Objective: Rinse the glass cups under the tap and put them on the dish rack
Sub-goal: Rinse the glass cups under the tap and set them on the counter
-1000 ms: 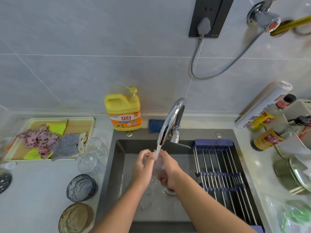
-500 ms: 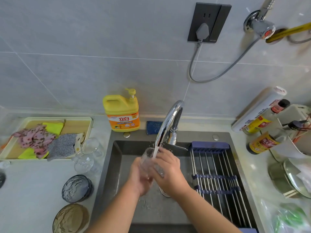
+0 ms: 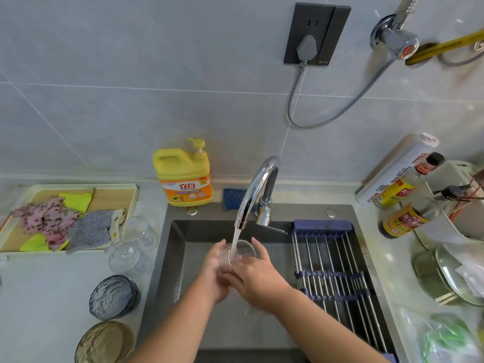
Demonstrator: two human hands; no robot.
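Observation:
A clear glass cup (image 3: 245, 249) stands upright under the chrome tap (image 3: 255, 191), and the running water falls into its mouth. My left hand (image 3: 213, 273) wraps its left side and my right hand (image 3: 258, 277) grips its right side and base, both over the dark sink (image 3: 175, 260). Two more clear glass cups (image 3: 136, 229) (image 3: 125, 258) wait on the counter left of the sink. The dish rack (image 3: 335, 279), metal bars with blue ends, lies across the sink's right half with nothing on it.
A yellow detergent bottle (image 3: 184, 176) and a blue sponge (image 3: 233, 199) sit behind the sink. Left: a tray (image 3: 131, 189) of cloths, a grey glass bowl (image 3: 111, 296) and a brownish bowl (image 3: 103, 343). Right: sauce bottles (image 3: 403, 221), a pot lid (image 3: 453, 273), a green bag (image 3: 445, 336).
The cup has turned from tilted between my hands to upright with its mouth up under the stream. Both hands shifted slightly around it.

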